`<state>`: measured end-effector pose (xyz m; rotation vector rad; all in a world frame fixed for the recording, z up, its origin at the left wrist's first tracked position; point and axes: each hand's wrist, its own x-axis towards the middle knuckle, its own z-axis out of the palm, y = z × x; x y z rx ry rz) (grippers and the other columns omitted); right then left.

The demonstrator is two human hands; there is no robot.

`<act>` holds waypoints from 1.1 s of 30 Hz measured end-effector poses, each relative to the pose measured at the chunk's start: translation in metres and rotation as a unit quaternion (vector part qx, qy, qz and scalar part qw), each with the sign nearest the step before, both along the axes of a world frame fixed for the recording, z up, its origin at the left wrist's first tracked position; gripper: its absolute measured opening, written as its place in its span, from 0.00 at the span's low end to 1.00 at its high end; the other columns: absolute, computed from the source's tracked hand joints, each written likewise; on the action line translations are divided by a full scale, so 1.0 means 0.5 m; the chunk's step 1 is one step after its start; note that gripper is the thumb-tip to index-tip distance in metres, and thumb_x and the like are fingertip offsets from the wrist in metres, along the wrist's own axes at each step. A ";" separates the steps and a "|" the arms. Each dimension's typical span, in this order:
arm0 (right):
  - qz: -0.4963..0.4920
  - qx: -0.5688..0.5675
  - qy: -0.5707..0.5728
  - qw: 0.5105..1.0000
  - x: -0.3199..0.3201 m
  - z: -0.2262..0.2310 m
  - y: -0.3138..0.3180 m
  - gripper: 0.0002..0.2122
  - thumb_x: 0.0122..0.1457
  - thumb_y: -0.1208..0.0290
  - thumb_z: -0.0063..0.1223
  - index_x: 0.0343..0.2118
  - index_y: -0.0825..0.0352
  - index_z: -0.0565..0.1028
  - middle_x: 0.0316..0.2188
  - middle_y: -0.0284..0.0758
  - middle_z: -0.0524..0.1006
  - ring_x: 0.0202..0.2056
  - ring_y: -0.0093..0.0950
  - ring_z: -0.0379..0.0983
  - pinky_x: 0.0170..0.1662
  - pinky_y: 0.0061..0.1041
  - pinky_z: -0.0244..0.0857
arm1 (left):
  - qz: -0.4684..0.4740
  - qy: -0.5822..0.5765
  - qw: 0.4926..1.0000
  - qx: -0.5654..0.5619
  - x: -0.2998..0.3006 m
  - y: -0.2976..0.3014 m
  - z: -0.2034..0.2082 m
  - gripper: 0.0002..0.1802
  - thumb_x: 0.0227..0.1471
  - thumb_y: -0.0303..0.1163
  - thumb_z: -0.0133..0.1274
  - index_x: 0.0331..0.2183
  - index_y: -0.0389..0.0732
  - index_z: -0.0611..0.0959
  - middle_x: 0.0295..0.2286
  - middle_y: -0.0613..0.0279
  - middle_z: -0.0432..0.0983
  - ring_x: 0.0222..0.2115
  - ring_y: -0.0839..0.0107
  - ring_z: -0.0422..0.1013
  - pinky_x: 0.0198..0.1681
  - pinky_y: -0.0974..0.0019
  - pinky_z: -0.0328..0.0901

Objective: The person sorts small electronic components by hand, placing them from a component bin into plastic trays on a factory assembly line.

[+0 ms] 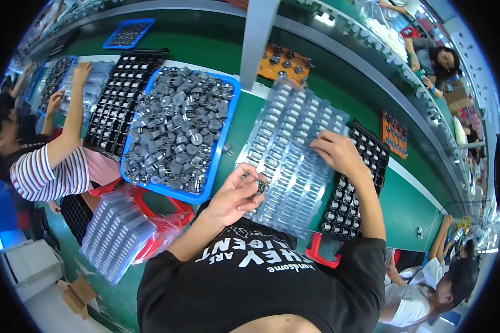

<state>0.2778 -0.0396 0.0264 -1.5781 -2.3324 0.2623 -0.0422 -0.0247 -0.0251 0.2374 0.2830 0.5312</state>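
My left hand (233, 195) is closed round a small dark metal part (259, 187), held over the near left edge of a clear plastic tray (283, 202). Much of that part is hidden by the fingers. Rows of small silver pieces sit in the tray's pockets. My right hand (341, 154) is over the tray's right side, with thumb and fingers pinched close to the rows; what they pinch, if anything, is hidden. Left of my hands, a blue tub (210, 186) holds a heap of grey round parts (178, 122) with metal pins.
Black trays of parts (341, 213) (114, 105) stand right of the clear tray and beyond the tub. Orange trays (286, 62) (394, 135) lie farther back. A grey post (256, 44) rises behind. Stacked clear trays (116, 230) rest on a red stool (175, 213). Co-workers sit on both sides.
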 end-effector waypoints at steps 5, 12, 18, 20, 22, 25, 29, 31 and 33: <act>0.002 -0.015 -0.042 0.999 0.004 0.004 -0.002 0.07 0.52 0.76 0.58 0.35 0.63 0.79 0.31 0.33 0.74 0.31 0.36 0.75 0.32 0.33 0.69 | 0.009 -0.002 0.998 0.059 -0.002 0.020 -0.013 0.13 0.59 0.26 0.55 0.44 0.40 0.71 0.43 0.55 0.72 0.34 0.64 0.74 0.18 0.80 0.53; 0.043 0.033 -0.101 0.993 -0.001 -0.005 -0.002 0.06 0.50 0.76 0.59 0.31 0.66 0.74 0.31 0.35 0.73 0.35 0.36 0.73 0.35 0.33 0.69 | 0.044 -0.027 0.993 0.102 0.011 0.045 -0.013 0.08 0.65 0.27 0.45 0.45 0.41 0.74 0.48 0.41 0.71 0.40 0.58 0.73 0.21 0.78 0.58; -0.009 0.068 0.068 0.995 -0.066 0.021 -0.025 0.08 0.48 0.83 0.59 0.31 0.69 0.74 0.32 0.37 0.77 0.30 0.32 0.78 0.30 0.24 0.73 | 0.033 -0.025 0.992 0.121 0.016 0.055 0.009 0.09 0.64 0.26 0.46 0.46 0.40 0.74 0.48 0.40 0.71 0.38 0.58 0.75 0.21 0.78 0.60; -0.013 0.030 0.308 0.951 -0.115 0.045 -0.038 0.07 0.51 0.84 0.58 0.33 0.72 0.75 0.34 0.40 0.76 0.32 0.29 0.78 0.33 0.23 0.75 | 0.017 0.000 0.990 0.138 0.013 0.055 0.009 0.11 0.62 0.25 0.49 0.47 0.38 0.74 0.48 0.40 0.71 0.36 0.58 0.76 0.20 0.77 0.60; 0.020 0.001 0.402 0.916 -0.144 0.048 -0.042 0.08 0.52 0.86 0.59 0.36 0.74 0.76 0.40 0.42 0.75 0.34 0.27 0.77 0.35 0.23 0.75 | 0.024 0.020 0.988 0.153 0.018 0.049 0.013 0.12 0.61 0.25 0.51 0.47 0.37 0.74 0.48 0.41 0.71 0.35 0.60 0.76 0.20 0.79 0.60; 0.017 -0.029 0.447 0.894 -0.173 0.067 -0.052 0.11 0.51 0.85 0.60 0.38 0.73 0.77 0.40 0.42 0.76 0.34 0.27 0.77 0.36 0.22 0.74 | 0.069 0.008 0.983 0.170 0.025 0.041 0.018 0.12 0.60 0.23 0.53 0.47 0.36 0.76 0.47 0.45 0.73 0.35 0.65 0.78 0.22 0.78 0.60; 0.035 -0.001 0.350 0.936 -0.188 0.082 -0.071 0.13 0.51 0.83 0.63 0.41 0.73 0.78 0.39 0.41 0.78 0.32 0.26 0.77 0.35 0.21 0.73 | 0.043 -0.032 0.991 0.124 0.013 0.047 0.024 0.09 0.60 0.27 0.54 0.43 0.37 0.77 0.48 0.43 0.73 0.38 0.62 0.77 0.26 0.75 0.65; 0.003 -0.020 0.358 0.934 -0.192 0.084 -0.081 0.13 0.51 0.80 0.65 0.41 0.73 0.78 0.37 0.41 0.78 0.31 0.26 0.77 0.35 0.22 0.73 | 0.059 -0.024 0.989 0.133 0.017 0.042 0.019 0.08 0.61 0.28 0.53 0.42 0.38 0.76 0.48 0.41 0.72 0.39 0.61 0.76 0.29 0.75 0.66; -0.008 -0.007 0.359 0.933 -0.199 0.079 -0.086 0.14 0.50 0.80 0.65 0.41 0.73 0.78 0.37 0.41 0.78 0.30 0.26 0.77 0.34 0.22 0.73 | 0.063 -0.007 0.988 0.139 0.015 0.041 0.015 0.07 0.59 0.28 0.55 0.39 0.39 0.75 0.48 0.43 0.71 0.44 0.58 0.73 0.39 0.69 0.70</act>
